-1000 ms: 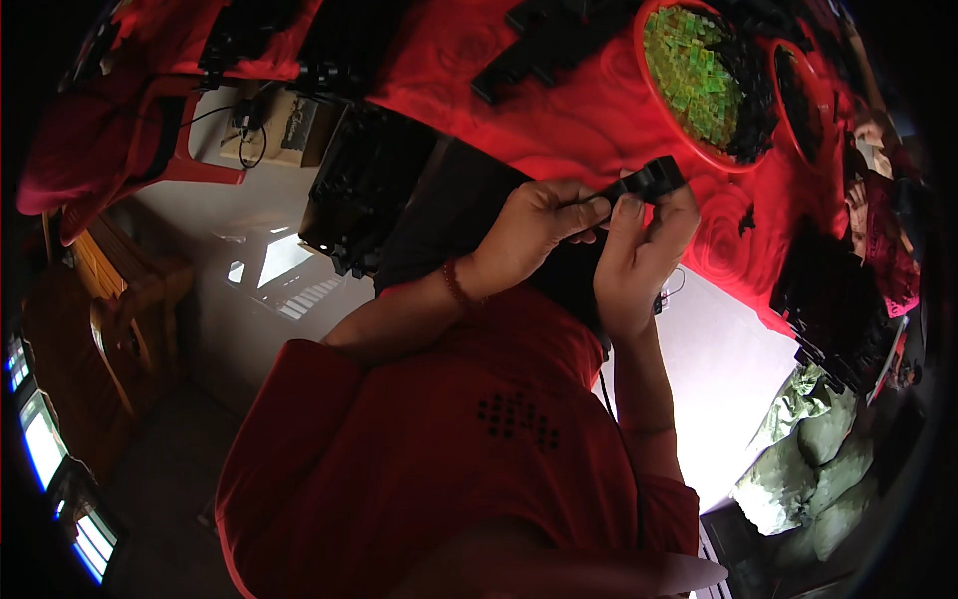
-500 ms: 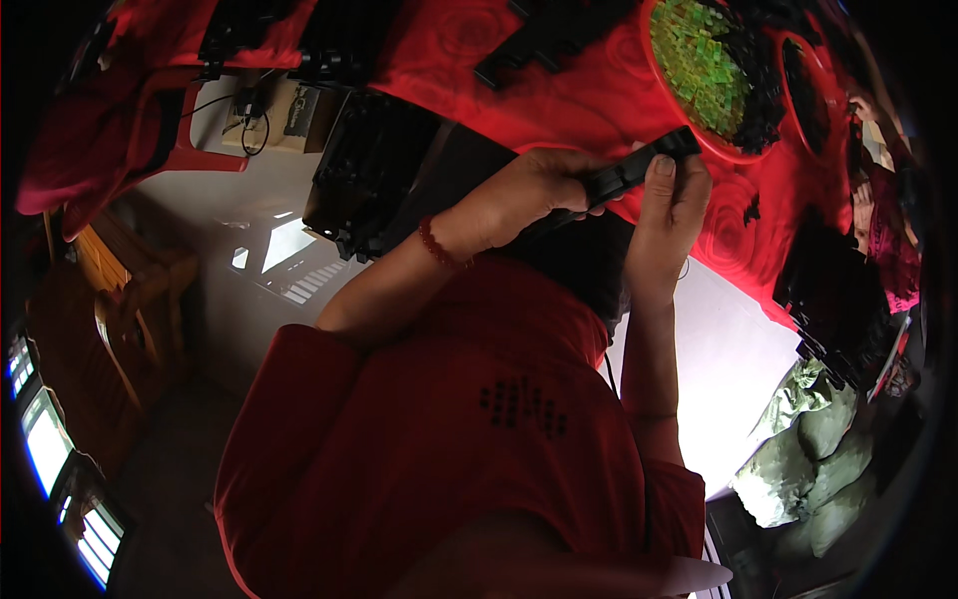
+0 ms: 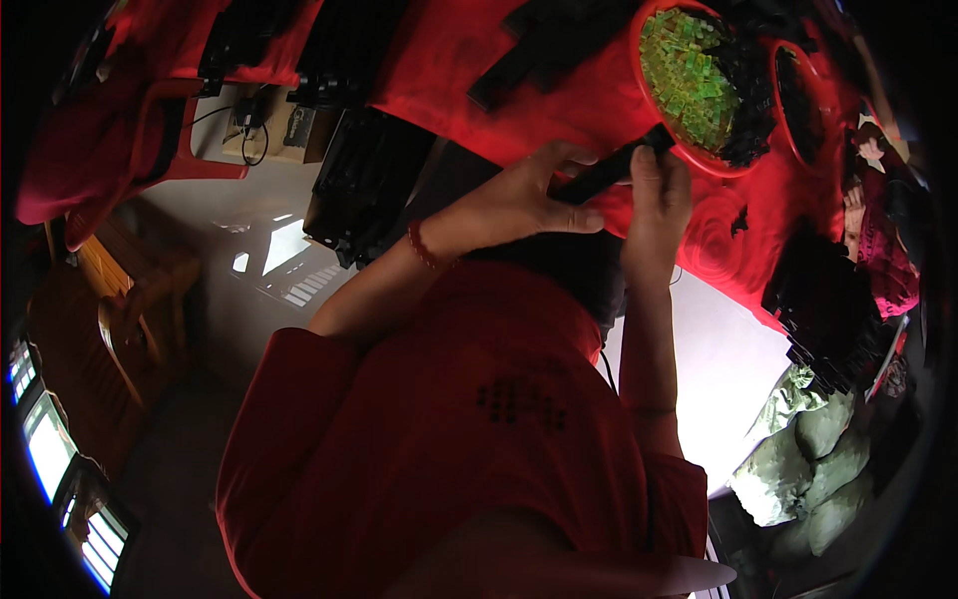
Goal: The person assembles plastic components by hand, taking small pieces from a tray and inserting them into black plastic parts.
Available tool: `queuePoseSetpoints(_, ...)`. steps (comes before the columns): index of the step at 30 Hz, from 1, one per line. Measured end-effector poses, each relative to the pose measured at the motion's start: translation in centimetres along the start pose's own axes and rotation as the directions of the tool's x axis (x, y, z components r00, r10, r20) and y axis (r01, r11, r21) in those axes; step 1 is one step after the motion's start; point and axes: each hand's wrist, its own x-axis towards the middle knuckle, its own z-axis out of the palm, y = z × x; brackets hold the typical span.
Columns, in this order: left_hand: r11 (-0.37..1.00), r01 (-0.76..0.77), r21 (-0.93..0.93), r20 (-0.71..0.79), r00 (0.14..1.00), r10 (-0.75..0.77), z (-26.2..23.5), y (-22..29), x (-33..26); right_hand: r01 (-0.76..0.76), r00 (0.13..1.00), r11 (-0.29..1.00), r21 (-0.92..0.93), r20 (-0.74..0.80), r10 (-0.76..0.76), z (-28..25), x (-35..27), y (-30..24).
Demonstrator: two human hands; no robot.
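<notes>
In the head view, your right hand (image 3: pixel 657 205) grips a long black part (image 3: pixel 603 175) near the red tablecloth (image 3: pixel 429 80); your left hand (image 3: pixel 507 205) spreads thumb and fingers wide around its other end, contact unclear. Beyond sits a red basin (image 3: pixel 720 166) with green pieces (image 3: pixel 687 75).

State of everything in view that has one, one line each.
Black part: held, tilted, upper end in the right hand
Right hand: closed on the black part
Left hand: thumb and fingers parted; contact unclear
Larger red basin: filled with green and black pieces
Smaller red basin: holds dark contents
Red bracelet: worn, left wrist
Pale sacks: bulging, heaped together
</notes>
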Motion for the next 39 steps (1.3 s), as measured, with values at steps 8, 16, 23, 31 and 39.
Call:
queuePoseSetpoints(8,0.698,0.001,0.716,-0.243,0.938,0.247,-0.1,0.0,0.8,0.43,0.838,0.666,-0.609,-0.005,-0.546,-4.8,10.4,2.9)
queuePoseSetpoints(16,0.287,-0.076,0.955,-0.068,0.885,0.46,1.0,-1.7,3.7,0.503,0.698,-0.022,-0.864,0.421,-0.579,-5.1,14.1,2.7)
queuePoseSetpoints(23,0.211,-0.009,0.978,-0.089,0.889,0.45,0.7,-1.5,2.8,0.504,0.68,-0.233,-0.832,0.548,-0.487,-5.3,14.6,2.0)
queuePoseSetpoints(31,0.28,-0.071,0.957,-0.101,0.825,0.556,-0.7,-3.0,0.3,0.511,0.742,-0.211,-0.833,0.551,-0.382,-6.3,15.0,1.2)
queuePoseSetpoints(39,0.307,-0.157,0.939,-0.104,0.719,0.687,-0.6,-3.9,-0.9,0.443,0.865,0.216,-0.87,0.352,-0.357,-6.5,13.0,-0.7)
